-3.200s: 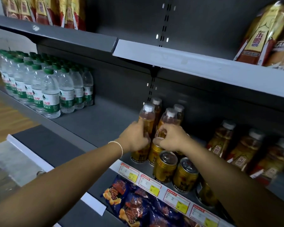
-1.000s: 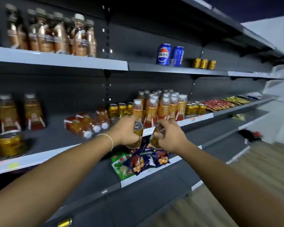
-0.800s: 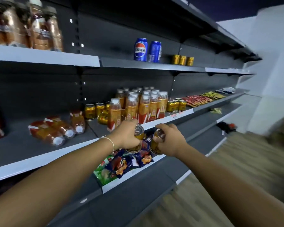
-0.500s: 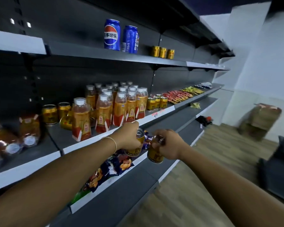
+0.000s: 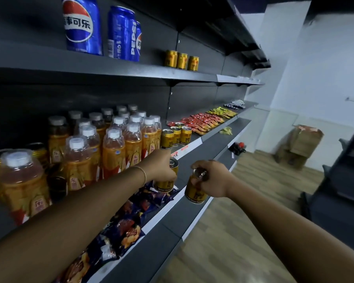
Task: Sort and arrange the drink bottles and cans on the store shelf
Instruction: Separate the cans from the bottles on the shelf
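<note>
My left hand grips a gold can just in front of the middle shelf. To its right, my right hand holds a second gold can from above, out over the lower shelf edge. On the middle shelf, three gold cans stand in a row beside a block of several orange drink bottles. Another orange bottle stands nearest me at the left. Three more gold cans sit on the upper shelf, right of two blue Pepsi cans.
Red and yellow snack packets lie further along the middle shelf. Dark snack bags fill the lower shelf under my arms. The wooden floor opens to the right, with cardboard boxes by the wall and a dark rack at the far right.
I have carried both gold cans rightward along the aisle; the bottle block and the row of gold cans are now close. Both hands keep their grip.
</note>
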Available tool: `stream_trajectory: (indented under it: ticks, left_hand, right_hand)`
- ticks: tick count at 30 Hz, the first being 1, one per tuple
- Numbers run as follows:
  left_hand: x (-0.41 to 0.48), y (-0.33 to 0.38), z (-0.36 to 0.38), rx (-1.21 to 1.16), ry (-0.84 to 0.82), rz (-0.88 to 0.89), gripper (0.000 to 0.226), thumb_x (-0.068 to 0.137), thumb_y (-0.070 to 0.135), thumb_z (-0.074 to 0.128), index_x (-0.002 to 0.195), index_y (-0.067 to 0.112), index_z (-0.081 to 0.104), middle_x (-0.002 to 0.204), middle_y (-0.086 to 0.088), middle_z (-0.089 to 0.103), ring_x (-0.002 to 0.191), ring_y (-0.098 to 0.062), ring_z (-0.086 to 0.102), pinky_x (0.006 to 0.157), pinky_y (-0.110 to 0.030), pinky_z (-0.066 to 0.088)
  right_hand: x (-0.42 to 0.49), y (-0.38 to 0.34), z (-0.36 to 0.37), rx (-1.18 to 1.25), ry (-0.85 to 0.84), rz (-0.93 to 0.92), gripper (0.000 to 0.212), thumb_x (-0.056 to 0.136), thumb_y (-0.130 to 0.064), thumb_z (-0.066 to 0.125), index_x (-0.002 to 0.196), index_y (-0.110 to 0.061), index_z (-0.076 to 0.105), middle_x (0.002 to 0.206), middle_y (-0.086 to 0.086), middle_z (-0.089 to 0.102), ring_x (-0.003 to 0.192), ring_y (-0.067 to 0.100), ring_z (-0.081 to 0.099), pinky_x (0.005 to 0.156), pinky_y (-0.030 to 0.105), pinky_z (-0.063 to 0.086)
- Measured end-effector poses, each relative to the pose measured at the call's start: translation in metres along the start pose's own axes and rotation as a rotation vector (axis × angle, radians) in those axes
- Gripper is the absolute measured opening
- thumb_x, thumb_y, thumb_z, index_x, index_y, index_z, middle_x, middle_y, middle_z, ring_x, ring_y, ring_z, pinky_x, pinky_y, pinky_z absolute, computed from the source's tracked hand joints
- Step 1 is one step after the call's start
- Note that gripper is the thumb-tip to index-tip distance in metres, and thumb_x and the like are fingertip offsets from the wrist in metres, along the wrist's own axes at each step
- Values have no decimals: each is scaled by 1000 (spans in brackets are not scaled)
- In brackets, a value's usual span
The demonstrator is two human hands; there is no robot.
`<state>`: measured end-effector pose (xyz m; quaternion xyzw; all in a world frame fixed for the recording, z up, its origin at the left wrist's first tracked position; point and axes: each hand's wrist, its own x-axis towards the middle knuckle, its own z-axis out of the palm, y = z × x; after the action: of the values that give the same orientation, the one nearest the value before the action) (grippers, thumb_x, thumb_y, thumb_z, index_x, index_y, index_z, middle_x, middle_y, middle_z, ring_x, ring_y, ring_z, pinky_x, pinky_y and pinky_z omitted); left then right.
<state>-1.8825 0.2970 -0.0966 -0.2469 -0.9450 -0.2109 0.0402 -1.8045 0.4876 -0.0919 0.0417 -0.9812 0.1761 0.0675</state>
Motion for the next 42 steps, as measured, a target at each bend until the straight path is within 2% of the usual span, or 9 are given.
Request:
stream_trajectory:
  ticks: [3,14,17,21,26,31,35,40,42]
  left_hand:
    - [28,0,8,-3,42,-24,51,66,39,81,99,19,47,91,0,52,76,-12,52,54,-26,44]
    - [127,9,36,64,136,-183,34,72,22,69,93,17,43,88,-2,49,72,-12,48,49,-25,34]
    - [154,19,36,78,204,-232,44,68,17,68,106,13,45,90,-2,51,74,-15,53,48,-26,40]
    - [186,29,35,111,376,-290,57,67,25,78,109,16,41,106,-6,51,90,-22,56,69,-35,53]
    - [216,31,31,78,589,-318,73,71,29,81,127,15,38,129,-10,44,110,-30,54,92,-38,49]
    - [254,26,19,161,679,-334,64,69,19,78,121,14,41,127,-10,40,106,-33,55,77,-30,44]
    - [283,8,12,154,686,-345,59,69,12,75,119,11,43,123,-11,39,106,-33,54,77,-31,46]
    - [310,-19,13,153,665,-406,59,68,9,75,118,10,44,123,-13,38,109,-33,51,81,-33,48]
    - [316,-27,17,151,661,-441,60,68,9,77,118,9,44,125,-13,35,112,-33,49,83,-32,48]
  right_hand:
    - [23,19,-1,4,34,-7,49,80,-26,68,128,-29,59,116,2,60,104,22,57,85,27,50]
    - [146,100,-8,22,-50,-159,51,83,-26,70,132,-28,56,124,5,57,111,25,57,90,33,52]
    - [182,123,-16,70,1,-243,31,84,-28,69,115,-24,65,110,4,64,100,24,62,82,35,56]
    - [230,148,-24,104,91,-336,12,81,-26,70,88,-20,63,87,-1,64,83,22,59,60,27,42]
    - [282,160,-31,274,174,-405,22,81,-28,72,101,-21,65,93,-2,64,85,20,57,67,29,44]
    - [327,154,-34,377,224,-386,46,85,-34,73,128,-28,57,120,7,56,100,16,51,82,23,38]
    - [354,145,-33,422,238,-365,49,89,-31,71,134,-29,52,130,6,48,99,11,44,67,6,30]
    - [388,138,-27,426,278,-361,49,90,-32,71,134,-31,51,134,5,46,100,9,42,69,6,29]
    - [402,134,-24,440,277,-349,49,90,-32,70,134,-32,51,136,4,45,101,11,43,74,14,36]
